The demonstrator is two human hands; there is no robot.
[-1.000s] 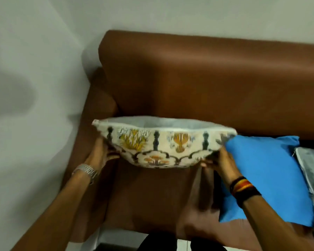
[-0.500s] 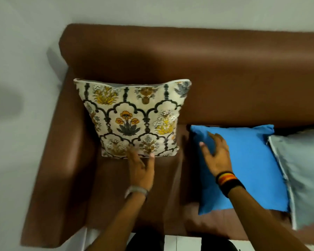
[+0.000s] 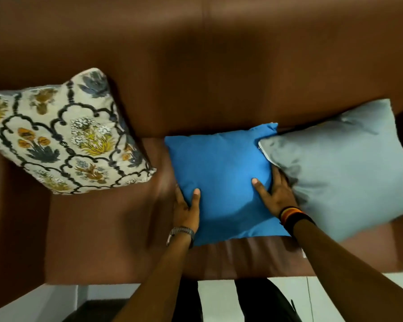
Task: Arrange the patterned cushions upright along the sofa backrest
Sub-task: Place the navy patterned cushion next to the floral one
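A cream cushion with a floral pattern (image 3: 63,140) leans upright against the brown sofa backrest (image 3: 196,73) at the left end. A plain blue cushion (image 3: 221,173) lies flat on the seat in the middle. My left hand (image 3: 186,205) grips its left edge, thumb on top. My right hand (image 3: 275,194) holds its right side, with fingers tucked between it and a grey cushion (image 3: 344,168) that overlaps the blue one's right corner.
The sofa's left armrest (image 3: 14,228) runs down the left side. Bare brown seat (image 3: 107,228) lies between the patterned and blue cushions. White floor (image 3: 219,291) and my dark trouser legs show below the seat's front edge.
The patterned cushion went from held flat to standing against the backrest. Both hands left it and moved right onto the blue cushion. The view shifted right and closer.
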